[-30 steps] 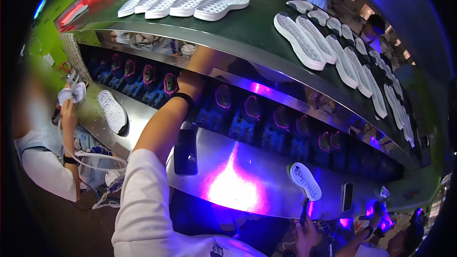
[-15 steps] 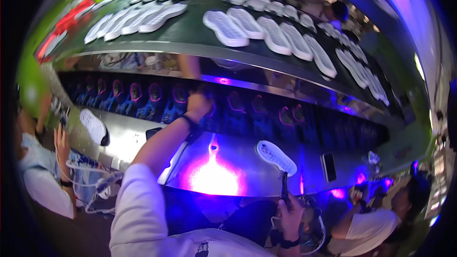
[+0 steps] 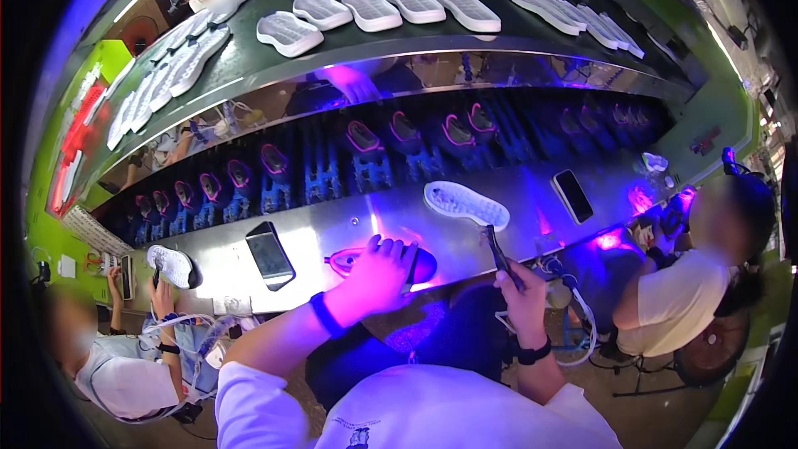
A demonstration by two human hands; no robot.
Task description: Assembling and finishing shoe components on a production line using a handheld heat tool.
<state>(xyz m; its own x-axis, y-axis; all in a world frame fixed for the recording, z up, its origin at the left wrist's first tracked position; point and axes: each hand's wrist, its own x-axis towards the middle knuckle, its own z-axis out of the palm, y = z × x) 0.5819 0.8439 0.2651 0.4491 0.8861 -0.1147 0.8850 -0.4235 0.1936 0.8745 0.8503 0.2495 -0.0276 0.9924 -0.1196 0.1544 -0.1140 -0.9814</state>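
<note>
With our left hand [image 3: 385, 271] we hold a shoe [image 3: 426, 266] from above, seemingly for steadiness; our right hand [image 3: 522, 296] grips a dark handle [image 3: 498, 253], angled toward the white sole [image 3: 465, 203].

White sole [image 3: 465, 203], green belt [image 3: 247, 51], pink-rimmed shoe [image 3: 426, 267]

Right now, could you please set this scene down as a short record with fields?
Left hand: fingers wrapped over a dark shoe
Right hand: grips a dark-handled tool
Tool tip: meets the near end of a loose white sole in view; contact unclear
Metal bench: one phone left of the shoe, a second phone right of the sole
Behind the bench: row of dark shoes
Dark green surface above: white soles laid out
</note>
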